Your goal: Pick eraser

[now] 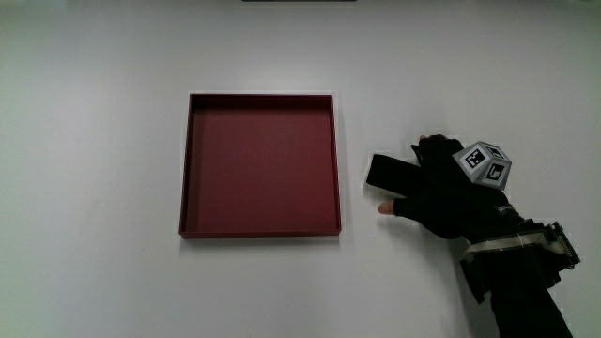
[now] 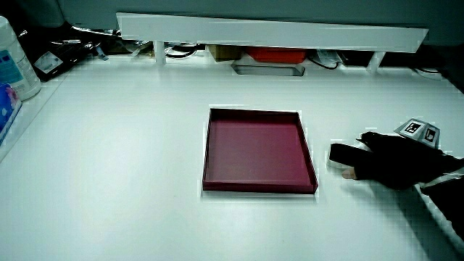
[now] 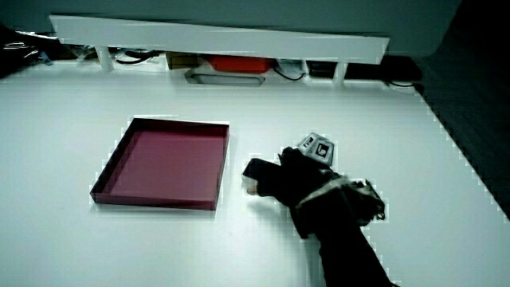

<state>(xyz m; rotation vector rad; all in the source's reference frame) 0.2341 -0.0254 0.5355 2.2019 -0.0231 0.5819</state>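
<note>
The hand (image 1: 441, 192) grips the black eraser (image 1: 387, 172) beside the red tray (image 1: 260, 229); lifting off the tabletop (image 1: 94, 169) remains

I'm getting bright, even overhead light on the white table (image 1: 94, 188) in the main view, dimming slightly toward the frame corners. The shallow dark-red square tray (image 1: 260, 164) has only a thin soft shadow along its inner walls. The black-gloved hand (image 1: 449, 195) reads as a near-solid dark mass. In both side views the recess under the low white partition (image 2: 272, 32) is dim.
</note>
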